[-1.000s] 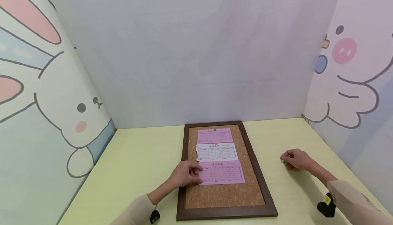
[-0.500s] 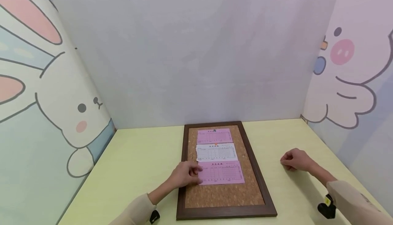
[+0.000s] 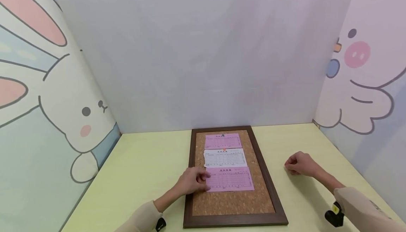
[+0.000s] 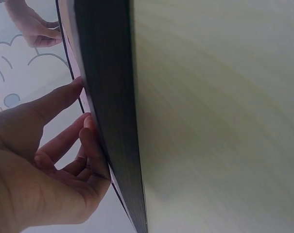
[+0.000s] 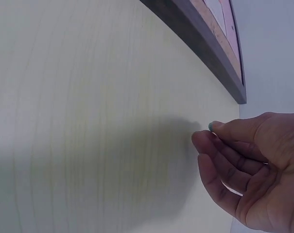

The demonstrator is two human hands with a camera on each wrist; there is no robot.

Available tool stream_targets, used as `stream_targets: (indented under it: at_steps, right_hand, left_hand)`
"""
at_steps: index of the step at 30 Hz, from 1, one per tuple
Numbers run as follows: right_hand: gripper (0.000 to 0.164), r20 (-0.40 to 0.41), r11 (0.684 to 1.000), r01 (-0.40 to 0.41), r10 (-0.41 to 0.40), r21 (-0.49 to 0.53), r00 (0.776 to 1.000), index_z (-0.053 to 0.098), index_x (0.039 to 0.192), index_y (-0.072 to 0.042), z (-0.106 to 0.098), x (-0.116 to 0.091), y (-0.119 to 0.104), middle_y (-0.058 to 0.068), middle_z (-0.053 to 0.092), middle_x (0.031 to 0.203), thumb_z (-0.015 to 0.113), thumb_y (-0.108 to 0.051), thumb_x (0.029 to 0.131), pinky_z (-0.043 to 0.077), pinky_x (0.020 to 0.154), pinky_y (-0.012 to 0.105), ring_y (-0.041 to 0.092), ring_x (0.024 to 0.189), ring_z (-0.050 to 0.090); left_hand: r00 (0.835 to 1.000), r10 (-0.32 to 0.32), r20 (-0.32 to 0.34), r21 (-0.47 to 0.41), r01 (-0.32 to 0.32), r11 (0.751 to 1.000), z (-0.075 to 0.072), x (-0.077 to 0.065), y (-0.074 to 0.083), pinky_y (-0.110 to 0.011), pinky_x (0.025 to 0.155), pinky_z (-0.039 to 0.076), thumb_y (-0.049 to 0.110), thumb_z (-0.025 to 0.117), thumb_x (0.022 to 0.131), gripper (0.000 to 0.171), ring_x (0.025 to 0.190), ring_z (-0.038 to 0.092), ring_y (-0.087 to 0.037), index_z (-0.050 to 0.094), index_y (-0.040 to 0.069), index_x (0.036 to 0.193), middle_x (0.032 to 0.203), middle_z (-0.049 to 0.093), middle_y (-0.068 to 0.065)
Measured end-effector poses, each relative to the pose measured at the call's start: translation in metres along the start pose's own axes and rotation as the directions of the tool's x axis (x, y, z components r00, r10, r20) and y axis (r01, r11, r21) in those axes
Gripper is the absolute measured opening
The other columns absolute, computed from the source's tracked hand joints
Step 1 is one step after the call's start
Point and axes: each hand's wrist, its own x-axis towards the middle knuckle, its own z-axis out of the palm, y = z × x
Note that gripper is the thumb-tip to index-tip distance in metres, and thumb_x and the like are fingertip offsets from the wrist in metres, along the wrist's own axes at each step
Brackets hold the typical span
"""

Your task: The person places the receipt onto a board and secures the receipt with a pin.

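Note:
A cork board [image 3: 233, 204] in a dark brown frame lies on the table, bearing a pink slip at the far end, a white slip [image 3: 225, 158] in the middle and a nearer pink slip [image 3: 229, 179]. At the left edge of that nearer slip, my left hand [image 3: 191, 181] rests its fingertips, thumb and fingers apart. My right hand [image 3: 301, 164] is held over the table right of the board. Between its thumb and forefinger it pinches a small teal-green thing [image 5: 212, 126], likely a pushpin, mostly hidden by the fingertips.
A dark green pin [image 3: 223, 135] sits on the far pink slip [image 3: 223, 141], and an orange pin [image 3: 224, 149] on the white slip. A pale wall stands behind the yellow table [image 3: 149, 161]. Side panels carry a cartoon rabbit [image 3: 73, 119] and a cartoon pig [image 3: 361, 80].
My right hand has moved slightly left, towards the board, and the small green thing is now out of sight in the head view. My left hand keeps its place on the nearer pink slip.

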Motion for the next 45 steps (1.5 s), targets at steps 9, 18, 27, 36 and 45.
stream_targets:
  at_steps: [9,18,27,36,45]
  right_hand:
    - [0.009,-0.027,0.996,0.091,-0.09,0.026,0.996,0.074,0.09,0.005,0.01,0.011,-0.032,0.006,0.071,0.073,0.069,-0.002,0.091,0.053,0.053,0.023,0.012,0.061,0.067]
    - [0.007,-0.007,0.994,0.101,-0.101,0.036,0.995,0.074,0.089,0.003,0.02,0.021,-0.073,0.007,0.071,0.074,0.07,-0.002,0.092,0.053,0.052,0.024,0.016,0.063,0.067]
    - [0.007,0.006,0.994,0.094,-0.095,0.062,0.995,0.076,0.087,0.0,0.038,0.034,-0.093,0.002,0.067,0.068,0.073,-0.005,0.091,0.047,0.051,0.023,0.013,0.061,0.059]
    - [0.005,0.023,0.992,0.11,-0.112,0.069,0.994,0.077,0.088,-0.002,0.059,0.042,-0.108,0.001,0.064,0.072,0.074,-0.005,0.09,0.043,0.053,0.022,0.012,0.064,0.052]
    - [0.006,0.055,0.972,0.213,-0.219,0.102,0.974,0.078,0.091,-0.001,0.074,0.048,-0.125,0.002,0.07,0.08,0.073,-0.006,0.091,0.046,0.056,0.019,0.008,0.068,0.054]
  left_hand:
    - [1.0,-0.002,-0.007,-0.001,0.002,1.0,0.0,-0.001,0.002,-0.016,0.057,0.04,0.014,0.09,0.077,0.031,0.066,0.049,0.0,0.077,0.005,0.103,0.083,0.063,-0.001]
    - [1.0,-0.014,-0.016,-0.003,0.014,1.0,0.002,-0.002,0.002,-0.016,0.057,0.041,0.015,0.09,0.077,0.031,0.065,0.049,0.0,0.078,0.006,0.104,0.082,0.063,0.0]
    - [1.0,-0.018,-0.017,-0.009,0.018,1.0,0.002,-0.001,0.002,-0.016,0.056,0.039,0.013,0.09,0.077,0.03,0.064,0.048,0.0,0.077,0.006,0.104,0.081,0.062,0.0]
    - [1.0,-0.019,-0.004,-0.025,0.019,1.0,0.001,-0.002,0.002,-0.016,0.057,0.04,0.012,0.089,0.078,0.031,0.064,0.049,0.001,0.077,0.005,0.105,0.079,0.065,-0.001]
    - [1.0,-0.017,0.006,-0.027,0.017,0.999,0.0,0.0,0.003,-0.015,0.056,0.039,0.012,0.088,0.078,0.03,0.062,0.047,0.001,0.076,0.004,0.104,0.078,0.065,-0.002]
